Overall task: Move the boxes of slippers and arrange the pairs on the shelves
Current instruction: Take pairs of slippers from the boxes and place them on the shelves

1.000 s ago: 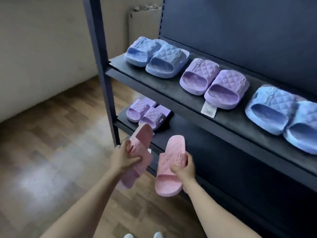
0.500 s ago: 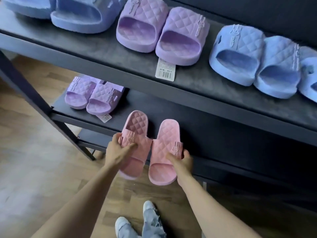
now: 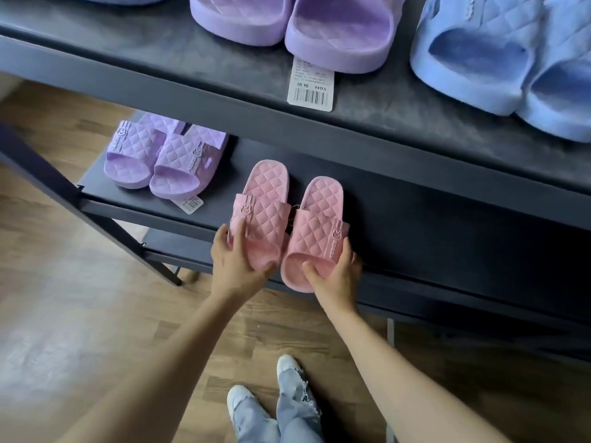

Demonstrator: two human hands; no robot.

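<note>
Setting down 2 pink slippers: my left hand (image 3: 236,262) grips the left slipper (image 3: 263,199), my right hand (image 3: 334,278) the right slipper (image 3: 319,225), heels apparently overhanging the lower shelf (image 3: 422,225). Next: push both in, release.

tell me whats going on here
A person is placing a pink pair on the lower shelf. The left hand grips the left slipper, the right hand the right slipper, toes overhanging the front edge. A purple pair sits left there; the upper shelf holds another purple pair and a blue pair.
</note>
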